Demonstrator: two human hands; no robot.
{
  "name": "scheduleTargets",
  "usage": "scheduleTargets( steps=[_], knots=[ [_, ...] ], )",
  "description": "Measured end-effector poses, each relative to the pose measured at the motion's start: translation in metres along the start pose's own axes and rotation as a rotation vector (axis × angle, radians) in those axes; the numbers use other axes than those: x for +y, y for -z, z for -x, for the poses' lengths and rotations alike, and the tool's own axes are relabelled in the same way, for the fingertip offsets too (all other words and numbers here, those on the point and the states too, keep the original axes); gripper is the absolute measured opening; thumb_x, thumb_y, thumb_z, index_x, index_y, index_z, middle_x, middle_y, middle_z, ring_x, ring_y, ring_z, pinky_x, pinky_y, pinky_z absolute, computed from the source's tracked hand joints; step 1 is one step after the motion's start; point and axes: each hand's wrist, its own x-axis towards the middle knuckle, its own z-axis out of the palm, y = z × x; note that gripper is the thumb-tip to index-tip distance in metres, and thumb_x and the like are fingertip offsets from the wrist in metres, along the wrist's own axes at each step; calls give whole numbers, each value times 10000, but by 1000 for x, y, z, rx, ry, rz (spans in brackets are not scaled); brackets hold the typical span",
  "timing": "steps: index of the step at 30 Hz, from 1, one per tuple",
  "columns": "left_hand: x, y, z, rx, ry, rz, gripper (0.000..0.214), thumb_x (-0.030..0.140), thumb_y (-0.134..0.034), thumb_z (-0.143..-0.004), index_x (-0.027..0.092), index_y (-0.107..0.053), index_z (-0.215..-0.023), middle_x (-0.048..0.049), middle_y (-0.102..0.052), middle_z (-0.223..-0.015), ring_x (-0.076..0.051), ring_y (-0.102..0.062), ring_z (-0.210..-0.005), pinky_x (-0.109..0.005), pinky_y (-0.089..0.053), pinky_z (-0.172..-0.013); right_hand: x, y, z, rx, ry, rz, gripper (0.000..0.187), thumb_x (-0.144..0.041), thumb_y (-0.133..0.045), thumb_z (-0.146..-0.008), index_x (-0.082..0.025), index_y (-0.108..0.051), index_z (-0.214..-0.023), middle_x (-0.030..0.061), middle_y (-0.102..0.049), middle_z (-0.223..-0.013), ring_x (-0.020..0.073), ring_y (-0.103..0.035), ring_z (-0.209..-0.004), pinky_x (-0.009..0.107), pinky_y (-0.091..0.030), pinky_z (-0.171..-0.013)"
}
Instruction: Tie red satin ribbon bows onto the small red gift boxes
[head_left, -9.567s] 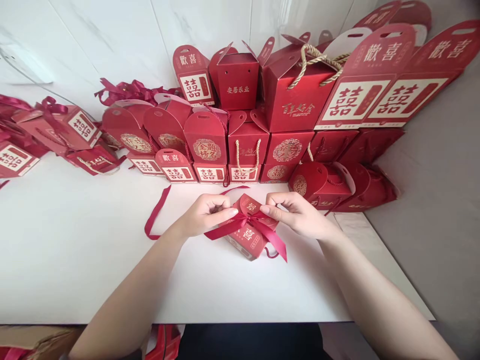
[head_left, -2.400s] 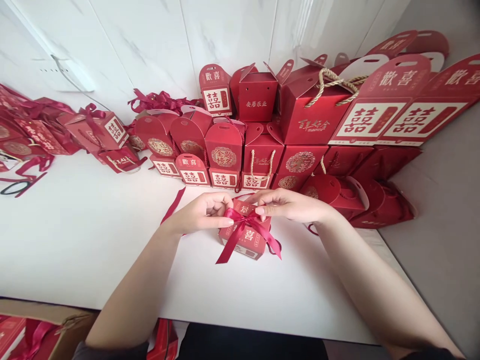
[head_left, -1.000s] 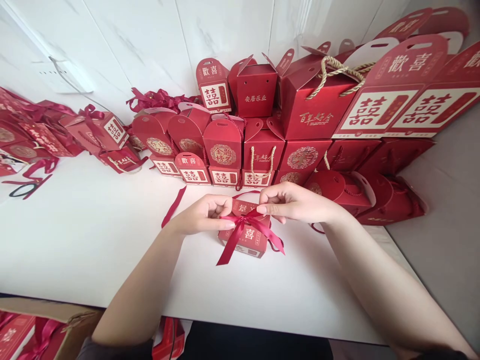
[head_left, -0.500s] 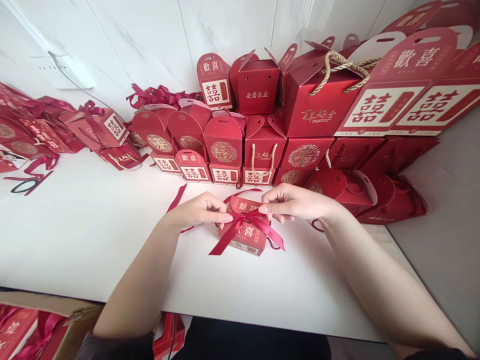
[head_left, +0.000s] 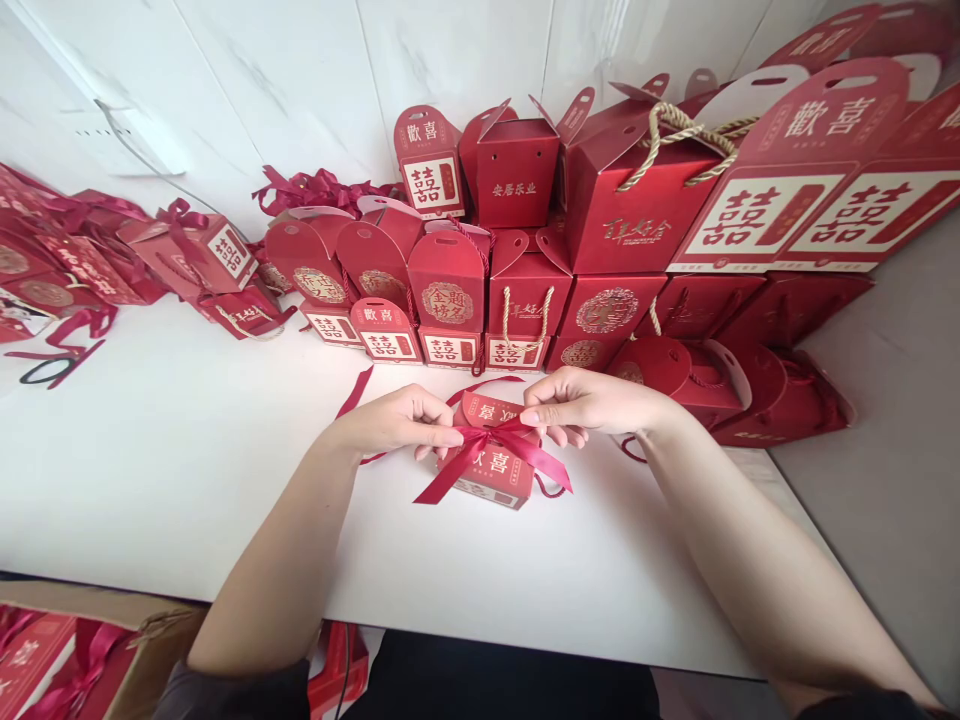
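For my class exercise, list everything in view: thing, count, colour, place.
box: one, red, centre
bow: one, crimson, on box
loose ribbon: some, crimson, behind left hand
stacked boxes: over twelve, red, table's back
beribboned boxes: several, red, left
ribbon heap: one, crimson, behind stacked boxes
loop: one, black, table's left
carton: one, brown, lower left
boxed goods: several, red, in carton
cable: one, grey, back wall
walls: two, white behind, grey right
table: one, white, under box
left hand, right hand: two, bare, pinching bow
sleeves: two, dark, bottom
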Motion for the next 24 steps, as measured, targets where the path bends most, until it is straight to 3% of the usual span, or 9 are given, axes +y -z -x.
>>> scheduleTargets(
  steps=[9, 15, 19, 24],
  knots=[
    [-4, -1, -1, -19, 2, 65, 312, 365, -670, -822, 135, -623, -617, -15, -612, -587, -81, -524, -503, -198, -409, -509, 2, 0, -1, 1, 15, -39, 425, -544, -627, -859, -158, -554, -696, -29, -586, -555, 72, -515, -469, 192, -407, -454],
    [1, -5, 1, 120, -47, 124, 393, 418, -634, -855, 142, -531, -596, 13, -544, -543, -60, -437, -470, -179, -326, -450, -15, -9, 13, 38, 52, -1, 416, -537, -573, -900, -157, -584, -731, -4, -618, -630, 90, -544, -525, 207, -407, -482],
    [8, -11, 4, 174, -115, 35, 409, 396, -592, -892, 139, -515, -582, 18, -527, -548, -53, -403, -471, -192, -309, -465, -27, -15, 18, 23, 141, 110, 393, -489, -548, -929, -154, -626, -738, 0, -608, -677, 100, -541, -602, 227, -444, -583],
    [12, -18, 4, 266, -158, -61, 436, 353, -583, -895, 150, -413, -549, 47, -389, -512, -54, -326, -479, -217, -261, -476, -23, -15, 12, 41, 158, 82, 366, -458, -576, -917, -159, -621, -709, -3, -604, -647, 103, -530, -579, 226, -416, -545]
  ],
)
